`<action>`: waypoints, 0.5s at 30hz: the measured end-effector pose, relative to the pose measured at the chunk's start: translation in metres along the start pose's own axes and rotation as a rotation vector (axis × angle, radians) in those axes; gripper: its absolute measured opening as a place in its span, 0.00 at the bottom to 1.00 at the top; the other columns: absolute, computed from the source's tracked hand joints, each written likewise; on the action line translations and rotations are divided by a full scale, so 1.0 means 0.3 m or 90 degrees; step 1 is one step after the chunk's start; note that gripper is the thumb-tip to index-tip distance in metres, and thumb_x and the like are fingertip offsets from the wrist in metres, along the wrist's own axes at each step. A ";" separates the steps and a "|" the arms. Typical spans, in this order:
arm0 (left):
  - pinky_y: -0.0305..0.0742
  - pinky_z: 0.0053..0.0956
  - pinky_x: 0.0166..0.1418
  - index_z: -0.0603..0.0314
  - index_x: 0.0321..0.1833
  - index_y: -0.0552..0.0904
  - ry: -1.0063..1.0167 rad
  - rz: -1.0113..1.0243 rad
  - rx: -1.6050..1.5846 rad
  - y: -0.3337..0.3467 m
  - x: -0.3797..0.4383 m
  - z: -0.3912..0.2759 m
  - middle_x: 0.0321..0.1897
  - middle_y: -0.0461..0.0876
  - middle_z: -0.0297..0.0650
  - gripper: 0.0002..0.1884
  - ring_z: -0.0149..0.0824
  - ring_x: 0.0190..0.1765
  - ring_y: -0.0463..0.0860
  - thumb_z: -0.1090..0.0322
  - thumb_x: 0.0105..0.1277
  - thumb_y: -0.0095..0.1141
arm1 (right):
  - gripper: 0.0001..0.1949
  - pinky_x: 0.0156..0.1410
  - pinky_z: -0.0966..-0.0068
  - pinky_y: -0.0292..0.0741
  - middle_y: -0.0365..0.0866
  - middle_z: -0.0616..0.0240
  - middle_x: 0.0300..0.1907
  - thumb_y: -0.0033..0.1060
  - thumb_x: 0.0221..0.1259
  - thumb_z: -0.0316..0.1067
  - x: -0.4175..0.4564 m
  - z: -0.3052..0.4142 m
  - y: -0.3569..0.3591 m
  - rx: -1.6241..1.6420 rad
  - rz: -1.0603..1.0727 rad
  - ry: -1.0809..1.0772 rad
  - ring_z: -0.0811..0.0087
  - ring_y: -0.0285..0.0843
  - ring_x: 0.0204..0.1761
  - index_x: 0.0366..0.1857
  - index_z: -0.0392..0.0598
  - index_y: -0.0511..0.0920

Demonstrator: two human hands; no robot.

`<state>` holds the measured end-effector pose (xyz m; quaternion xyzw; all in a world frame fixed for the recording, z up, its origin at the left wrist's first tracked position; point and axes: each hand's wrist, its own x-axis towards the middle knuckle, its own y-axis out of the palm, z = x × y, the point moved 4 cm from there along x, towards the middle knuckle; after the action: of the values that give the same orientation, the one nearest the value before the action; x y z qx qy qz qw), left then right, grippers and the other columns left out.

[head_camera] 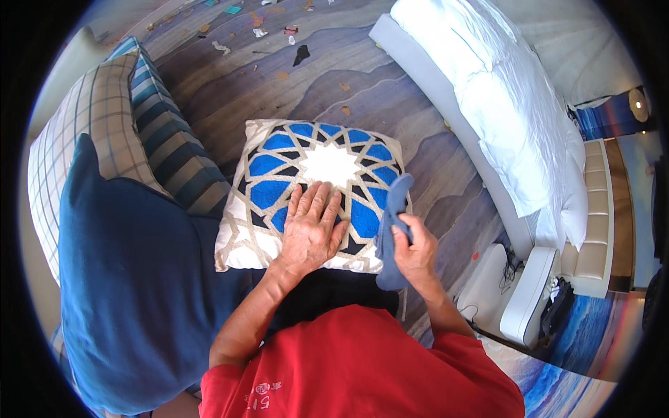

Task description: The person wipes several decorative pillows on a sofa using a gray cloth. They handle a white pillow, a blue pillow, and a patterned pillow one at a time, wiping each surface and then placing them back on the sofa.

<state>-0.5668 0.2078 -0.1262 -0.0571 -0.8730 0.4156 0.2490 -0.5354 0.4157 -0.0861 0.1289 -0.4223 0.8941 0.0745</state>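
Note:
On my lap lies a square cushion point(334, 167) with a blue, black and white star pattern and beige lines. My left hand point(312, 227) rests palm down on its near middle, fingers slightly spread, holding nothing. At the cushion's right edge, my right hand point(415, 245) grips a limp blue-grey cloth point(392, 261) between thumb and fingers. The cloth is sock-like in shape, and its ends stick out above and below my grip. Whether it touches the cushion I cannot tell.
To my left lean a dark blue cushion point(125, 271), a checked cushion point(104, 104) and a striped one point(162, 136). A bed with white bedding point(496, 94) stands right, near a white bedside cabinet point(530, 295). Scraps and a black cloth item point(301, 55) litter the patterned floor point(334, 62).

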 end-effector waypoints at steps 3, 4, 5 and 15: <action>0.55 0.57 0.79 0.69 0.62 0.80 0.007 0.001 -0.008 -0.013 -0.007 0.007 0.64 0.76 0.58 0.27 0.57 0.71 0.71 0.58 0.65 0.62 | 0.09 0.36 0.63 0.81 0.85 0.52 0.36 0.65 0.64 0.28 0.055 0.120 0.098 0.097 0.104 -0.071 0.51 0.86 0.34 0.46 0.45 0.80; 0.54 0.57 0.79 0.70 0.62 0.80 0.018 0.017 0.006 -0.005 -0.017 0.016 0.64 0.76 0.58 0.27 0.57 0.71 0.71 0.58 0.63 0.62 | 0.09 0.35 0.63 0.81 0.85 0.53 0.36 0.65 0.63 0.27 0.075 0.159 0.138 0.111 0.109 -0.145 0.52 0.86 0.33 0.46 0.45 0.80; 0.54 0.58 0.80 0.70 0.62 0.80 0.029 0.033 0.019 0.005 -0.025 0.026 0.64 0.76 0.59 0.28 0.58 0.71 0.71 0.59 0.62 0.63 | 0.09 0.35 0.62 0.81 0.84 0.53 0.36 0.65 0.63 0.27 0.096 0.186 0.165 0.125 0.114 -0.218 0.52 0.86 0.33 0.46 0.45 0.80; 0.45 0.62 0.81 0.67 0.68 0.77 0.039 0.075 -0.037 -0.027 -0.028 -0.006 0.71 0.69 0.60 0.39 0.61 0.76 0.63 0.38 0.66 0.59 | 0.09 0.41 0.58 0.78 0.84 0.46 0.34 0.59 0.68 0.28 0.221 -0.289 0.056 -0.062 0.077 0.106 0.44 0.84 0.37 0.50 0.46 0.79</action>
<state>-0.5576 0.2013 -0.1224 -0.1280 -0.8717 0.4023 0.2489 -0.6175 0.4738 -0.1318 0.0245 -0.4644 0.8832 0.0614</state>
